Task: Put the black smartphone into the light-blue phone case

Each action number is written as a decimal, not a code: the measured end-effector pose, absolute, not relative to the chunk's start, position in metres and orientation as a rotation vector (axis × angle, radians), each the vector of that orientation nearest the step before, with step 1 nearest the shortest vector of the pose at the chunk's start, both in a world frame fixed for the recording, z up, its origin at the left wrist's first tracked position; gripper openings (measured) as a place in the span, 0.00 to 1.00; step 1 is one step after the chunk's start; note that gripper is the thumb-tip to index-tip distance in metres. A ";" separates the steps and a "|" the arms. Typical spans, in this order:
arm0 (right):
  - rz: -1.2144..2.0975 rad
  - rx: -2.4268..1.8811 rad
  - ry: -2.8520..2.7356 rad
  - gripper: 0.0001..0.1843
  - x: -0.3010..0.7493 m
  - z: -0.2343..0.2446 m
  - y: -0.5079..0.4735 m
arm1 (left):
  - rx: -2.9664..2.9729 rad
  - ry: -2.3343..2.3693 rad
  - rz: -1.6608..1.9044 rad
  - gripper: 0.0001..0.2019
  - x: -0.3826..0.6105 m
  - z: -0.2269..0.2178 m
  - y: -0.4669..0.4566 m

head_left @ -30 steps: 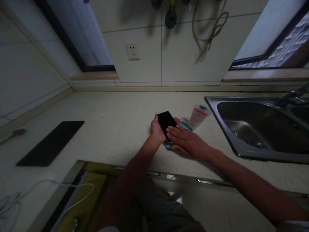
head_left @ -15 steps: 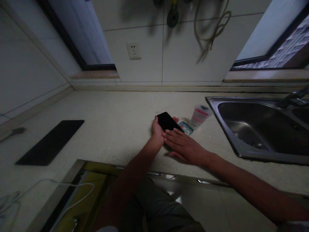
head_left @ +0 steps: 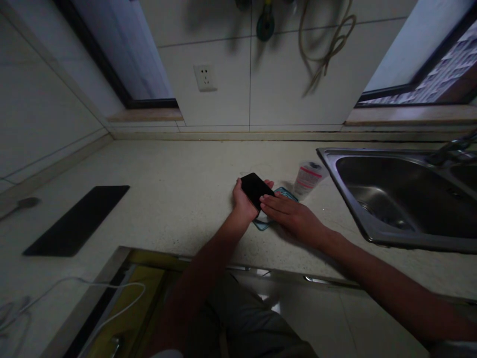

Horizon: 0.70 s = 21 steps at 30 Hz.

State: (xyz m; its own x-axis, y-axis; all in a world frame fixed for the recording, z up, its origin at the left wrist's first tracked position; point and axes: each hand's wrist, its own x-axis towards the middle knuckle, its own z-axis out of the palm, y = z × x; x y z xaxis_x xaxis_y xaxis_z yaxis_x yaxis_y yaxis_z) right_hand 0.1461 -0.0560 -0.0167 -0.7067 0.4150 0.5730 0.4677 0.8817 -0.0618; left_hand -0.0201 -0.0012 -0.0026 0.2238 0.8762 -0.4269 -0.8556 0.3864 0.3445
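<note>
A black phone (head_left: 255, 189) is tilted up off the pale countertop (head_left: 179, 189), and my left hand (head_left: 242, 203) grips it from its left edge. Under it lies a teal phone case (head_left: 262, 224), partly hidden by both hands. My right hand (head_left: 294, 218) rests flat on the case with fingers stretched out, its fingertips touching the phone's lower right side.
A small plastic cup (head_left: 308, 178) lies tipped just right of the hands. A steel sink (head_left: 406, 199) fills the right side. A black rectangular mat (head_left: 78, 219) lies at the left, with a white cable (head_left: 89, 293) near the front edge. A wall socket (head_left: 205, 77) sits above.
The phone has shifted slightly left and tilted. My right hand slid right along the case, uncovering its lower corner.
</note>
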 end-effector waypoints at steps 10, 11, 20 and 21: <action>-0.085 -0.678 -2.371 0.18 0.147 -0.004 -0.060 | 0.017 0.660 1.151 0.28 -0.021 0.004 -0.003; -0.080 -0.679 -2.366 0.17 0.147 -0.004 -0.060 | 0.007 0.668 1.146 0.27 -0.021 0.005 -0.003; -0.048 -0.666 -2.372 0.15 0.145 -0.002 -0.061 | -0.014 0.681 1.107 0.23 -0.020 0.007 -0.004; -0.051 -0.672 -2.374 0.15 0.145 -0.002 -0.062 | -0.016 0.683 1.107 0.23 -0.020 0.007 -0.004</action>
State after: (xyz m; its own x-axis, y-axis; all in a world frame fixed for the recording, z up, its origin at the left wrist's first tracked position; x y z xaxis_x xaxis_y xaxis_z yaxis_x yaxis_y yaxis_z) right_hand 0.1454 -0.0616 -0.0016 -0.6495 0.4536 0.6103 0.4795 0.8672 -0.1343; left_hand -0.0198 -0.0043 0.0070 0.2668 0.8153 -0.5139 -0.8250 0.4689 0.3154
